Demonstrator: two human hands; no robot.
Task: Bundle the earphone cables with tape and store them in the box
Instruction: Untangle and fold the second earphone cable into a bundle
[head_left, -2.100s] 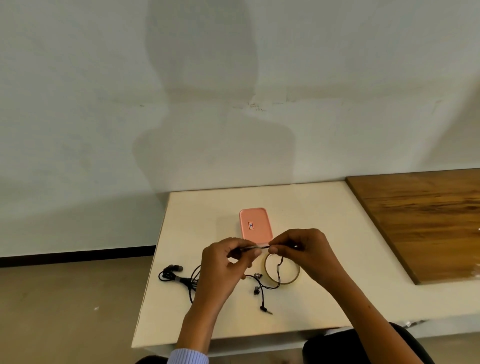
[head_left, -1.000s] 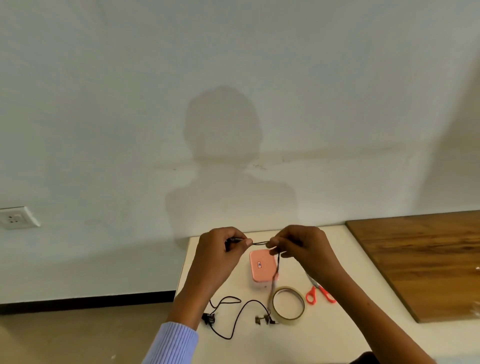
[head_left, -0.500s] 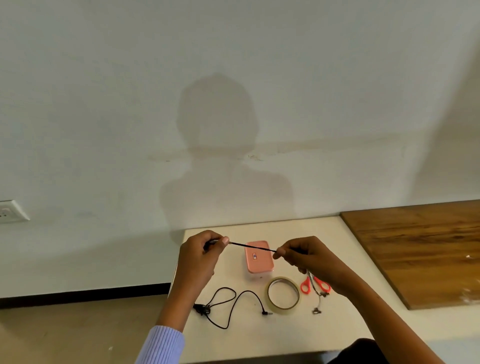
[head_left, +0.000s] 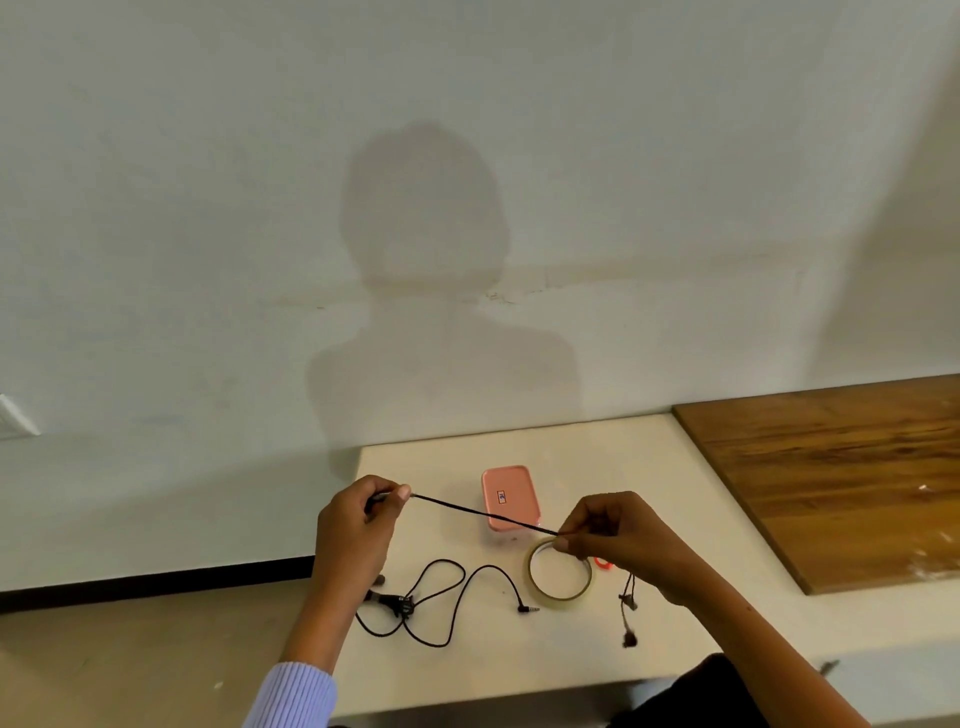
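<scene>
We pinch a black earphone cable (head_left: 480, 513) taut between our left hand (head_left: 358, 525) and right hand (head_left: 618, 535), both closed on it above the white table (head_left: 675, 467), its earbuds dangling below the right hand. The closed pink box (head_left: 509, 496) lies just beyond the stretched cable between our hands, the tape roll (head_left: 560, 577) directly under the right hand's fingertips, and a second black earphone cable (head_left: 441, 597) lies loose below the left hand.
</scene>
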